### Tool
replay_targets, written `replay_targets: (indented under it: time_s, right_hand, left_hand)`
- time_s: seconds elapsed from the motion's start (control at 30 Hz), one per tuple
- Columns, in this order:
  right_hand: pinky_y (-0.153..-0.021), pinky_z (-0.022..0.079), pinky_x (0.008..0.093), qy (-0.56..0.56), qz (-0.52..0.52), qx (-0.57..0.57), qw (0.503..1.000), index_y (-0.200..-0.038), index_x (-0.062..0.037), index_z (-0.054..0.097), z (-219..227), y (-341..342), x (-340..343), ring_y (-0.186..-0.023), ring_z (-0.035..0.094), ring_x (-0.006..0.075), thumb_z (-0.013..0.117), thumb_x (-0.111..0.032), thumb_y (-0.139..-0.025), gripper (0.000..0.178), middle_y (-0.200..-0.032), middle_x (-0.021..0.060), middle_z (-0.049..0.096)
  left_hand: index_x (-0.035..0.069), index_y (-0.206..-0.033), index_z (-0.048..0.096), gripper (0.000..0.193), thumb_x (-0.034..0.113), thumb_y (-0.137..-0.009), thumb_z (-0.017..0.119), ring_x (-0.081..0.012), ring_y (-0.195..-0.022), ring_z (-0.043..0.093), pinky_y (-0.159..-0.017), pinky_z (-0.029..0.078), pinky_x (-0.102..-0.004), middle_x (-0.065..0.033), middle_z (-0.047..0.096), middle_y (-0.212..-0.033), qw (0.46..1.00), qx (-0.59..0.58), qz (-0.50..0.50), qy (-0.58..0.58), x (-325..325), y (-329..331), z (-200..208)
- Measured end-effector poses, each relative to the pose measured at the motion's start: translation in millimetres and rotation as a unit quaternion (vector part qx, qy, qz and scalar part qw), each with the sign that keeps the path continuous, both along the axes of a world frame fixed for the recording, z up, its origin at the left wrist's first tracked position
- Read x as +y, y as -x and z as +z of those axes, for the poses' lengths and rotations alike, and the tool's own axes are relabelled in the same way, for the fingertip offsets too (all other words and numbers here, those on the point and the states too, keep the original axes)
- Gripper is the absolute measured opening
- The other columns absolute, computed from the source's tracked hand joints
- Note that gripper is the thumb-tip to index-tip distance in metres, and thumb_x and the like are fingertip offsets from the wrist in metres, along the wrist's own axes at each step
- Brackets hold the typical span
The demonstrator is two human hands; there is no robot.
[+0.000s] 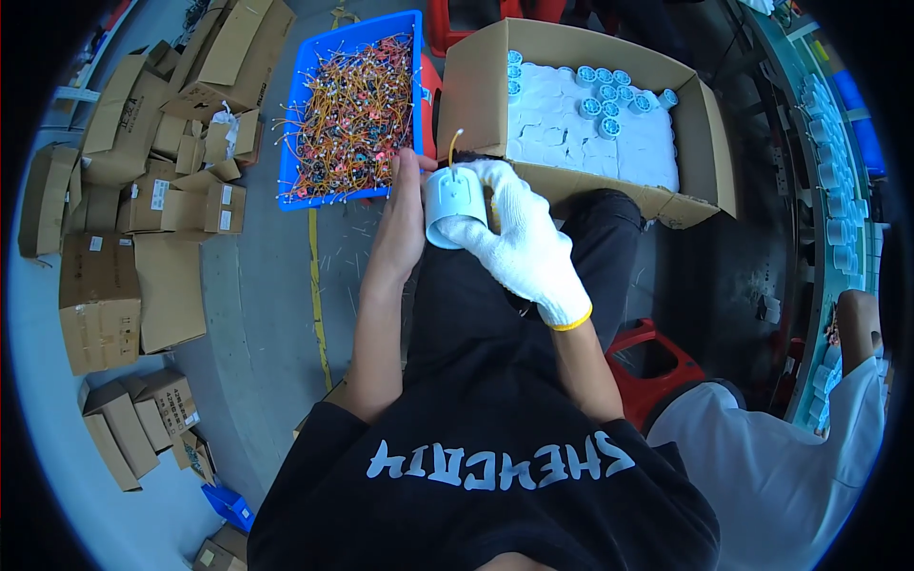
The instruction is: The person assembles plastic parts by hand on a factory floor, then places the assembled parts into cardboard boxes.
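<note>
A white cylindrical plastic housing (459, 198) is held up in front of me over my lap, its open end toward me. A yellow wire (453, 145) with a pale tip sticks out from its far end. My right hand (519, 233), in a white knitted glove with a yellow cuff, is closed round the housing, thumb at the near rim and fingers over the far end. My bare left hand (404, 221) lies along the housing's left side with its fingers stretched out; whether they all touch it I cannot tell.
A blue bin (419, 105) heaped with wired parts stands ahead left. An open carton (473, 90) ahead right holds white pieces in rows, several round ones on top. Cardboard boxes (100, 295) line the left. At right are a red stool (657, 357), another person's sleeve (762, 457) and a workbench (809, 276).
</note>
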State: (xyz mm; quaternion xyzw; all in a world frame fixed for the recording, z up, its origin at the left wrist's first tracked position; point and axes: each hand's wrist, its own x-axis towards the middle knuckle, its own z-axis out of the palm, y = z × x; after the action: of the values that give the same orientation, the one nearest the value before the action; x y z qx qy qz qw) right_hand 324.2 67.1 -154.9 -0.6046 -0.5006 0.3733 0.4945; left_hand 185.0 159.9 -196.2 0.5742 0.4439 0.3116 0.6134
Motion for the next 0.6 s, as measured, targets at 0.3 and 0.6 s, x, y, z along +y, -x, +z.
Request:
replay_targets:
  time_s: [0.3, 0.6]
  right_hand:
    - [-0.084, 0.051, 0.0406, -0.021, -0.025, -0.013, 0.999, -0.122, -0.0018, 0.049, -10.2, -11.4, -1.9, -0.097, 0.065, 0.0351, 0.069, -0.016, -0.083, 0.046, -0.106, 0.022, 0.063]
    - [-0.082, 0.051, 0.0426, -0.093, -0.105, -0.059, 0.988, -0.125, -0.0004, 0.046, -37.7, 9.7, -2.9, -0.097, 0.062, 0.042, 0.064, -0.01, -0.083, 0.046, -0.108, 0.0259, 0.061]
  left_hand:
    - [-0.001, -0.119, 0.049, 0.052, 0.034, -0.087, 0.072, -0.0232, -0.102, 0.055, -0.089, 0.045, -0.0359, -0.0127, 0.054, -0.109, 0.971, 0.028, -0.03, -0.234, -39.7, -3.7, 17.3]
    - [-0.001, -0.121, 0.05, 0.061, 0.034, -0.08, 0.079, -0.0254, -0.102, 0.056, -0.089, 0.045, -0.0369, -0.0138, 0.054, -0.11, 0.971, 0.007, 0.013, -0.24, -40.0, -7.4, 3.8]
